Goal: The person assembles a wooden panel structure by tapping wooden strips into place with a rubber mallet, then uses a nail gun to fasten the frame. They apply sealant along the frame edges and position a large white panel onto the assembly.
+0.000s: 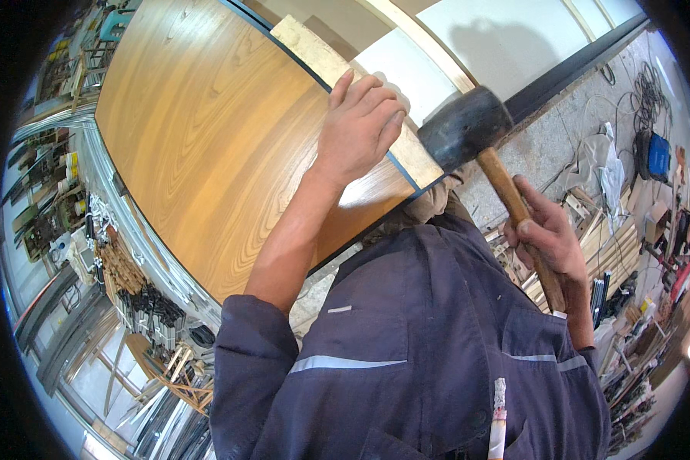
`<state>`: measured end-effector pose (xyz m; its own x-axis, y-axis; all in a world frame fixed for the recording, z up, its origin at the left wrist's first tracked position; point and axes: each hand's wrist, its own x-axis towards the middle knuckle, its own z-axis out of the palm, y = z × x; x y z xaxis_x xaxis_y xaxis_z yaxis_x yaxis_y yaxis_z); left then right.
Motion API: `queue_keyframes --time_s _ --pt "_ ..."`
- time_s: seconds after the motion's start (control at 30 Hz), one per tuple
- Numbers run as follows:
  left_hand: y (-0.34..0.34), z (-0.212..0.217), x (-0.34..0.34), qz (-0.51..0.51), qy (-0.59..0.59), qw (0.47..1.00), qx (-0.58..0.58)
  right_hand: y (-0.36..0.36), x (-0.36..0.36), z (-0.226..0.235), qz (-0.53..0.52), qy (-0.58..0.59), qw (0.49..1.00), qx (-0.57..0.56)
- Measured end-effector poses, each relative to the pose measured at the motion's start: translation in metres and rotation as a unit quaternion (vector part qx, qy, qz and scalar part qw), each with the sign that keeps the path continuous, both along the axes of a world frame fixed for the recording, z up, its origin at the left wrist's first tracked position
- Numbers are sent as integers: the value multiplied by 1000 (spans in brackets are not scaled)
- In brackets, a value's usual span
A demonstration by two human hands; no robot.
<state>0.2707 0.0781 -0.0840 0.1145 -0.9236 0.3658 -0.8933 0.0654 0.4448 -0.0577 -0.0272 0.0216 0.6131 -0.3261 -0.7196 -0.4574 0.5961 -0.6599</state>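
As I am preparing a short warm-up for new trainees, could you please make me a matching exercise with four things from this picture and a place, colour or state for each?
Things
1. Mallet
2. Large panel
3. Wooden strip
4. Dark cables

Descriptions
A. Tangled, toward the picture's right edge
B. Pale, partly covered by the left grip
C. Held by its handle in the right grip
D. Golden brown, with curving grain

Right pairs: 1-C, 2-D, 3-B, 4-A
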Motion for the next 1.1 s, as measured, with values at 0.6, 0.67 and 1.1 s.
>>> queue_keyframes --time_s 0.6,0.67,1.1 --pt "1 0 1 7 -7 1000 -7 -17 -1 12 -200 -2 961 -191" --pt "1 0 0 10 -9 1000 -4 -12 -9 -8 -21 54 983 -172" --pt "1 4 -6 33 -1 999 30 -2 -10 -27 -74 -65 995 5"
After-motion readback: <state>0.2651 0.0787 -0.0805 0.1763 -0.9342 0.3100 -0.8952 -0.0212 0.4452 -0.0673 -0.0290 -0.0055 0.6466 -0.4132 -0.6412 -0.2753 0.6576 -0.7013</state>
